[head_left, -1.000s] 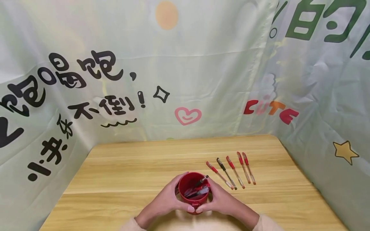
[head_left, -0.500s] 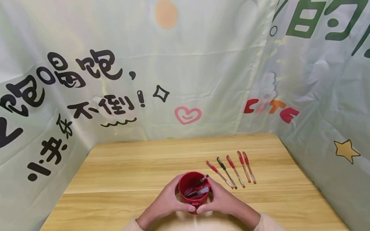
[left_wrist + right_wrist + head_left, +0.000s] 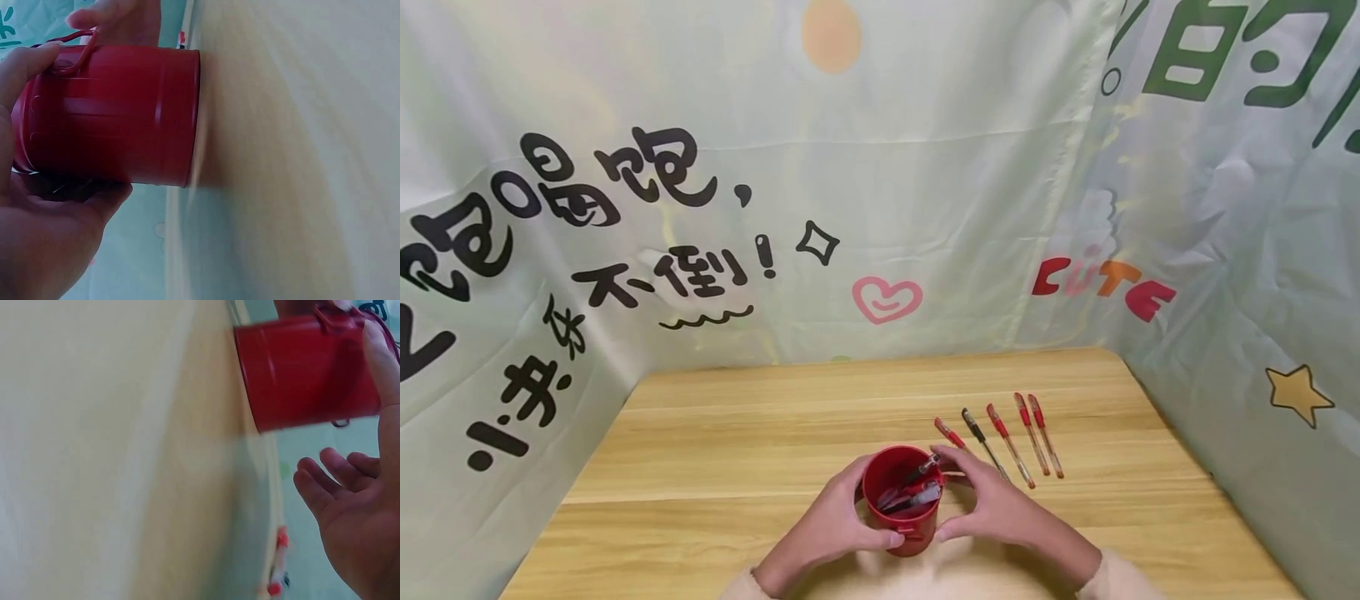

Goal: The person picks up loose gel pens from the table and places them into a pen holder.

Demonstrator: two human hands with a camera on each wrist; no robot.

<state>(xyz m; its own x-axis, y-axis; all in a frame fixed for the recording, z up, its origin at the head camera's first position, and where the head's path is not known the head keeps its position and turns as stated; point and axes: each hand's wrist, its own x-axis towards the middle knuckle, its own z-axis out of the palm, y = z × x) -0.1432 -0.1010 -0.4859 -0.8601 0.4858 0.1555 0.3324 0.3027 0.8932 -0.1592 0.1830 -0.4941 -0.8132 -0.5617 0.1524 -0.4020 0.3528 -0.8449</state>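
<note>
A red metal cup (image 3: 914,542) with a wire handle (image 3: 80,59) stands upright at the front middle, several pens (image 3: 917,498) leaning inside it. My left hand (image 3: 837,518) grips its left side, thumb near the front handle and fingers curving behind. To the right, my right hand (image 3: 1000,504) is spread, with its palm a little off the cup; in the right wrist view a gap shows between those fingers (image 3: 337,469) and the cup wall. Behind the right hand lie a black pen (image 3: 974,427) and a red-capped pen (image 3: 951,434), both partly covered by it.
Three more red-capped pens, among them one pen (image 3: 1009,442), lie slanted to the right on the wooden table (image 3: 722,450). Printed fabric (image 3: 760,167) hangs around the table's back and sides.
My right hand has loosened from the cup and shifted right, its thumb leaving the cup's front. The left hand and cup stay in place.
</note>
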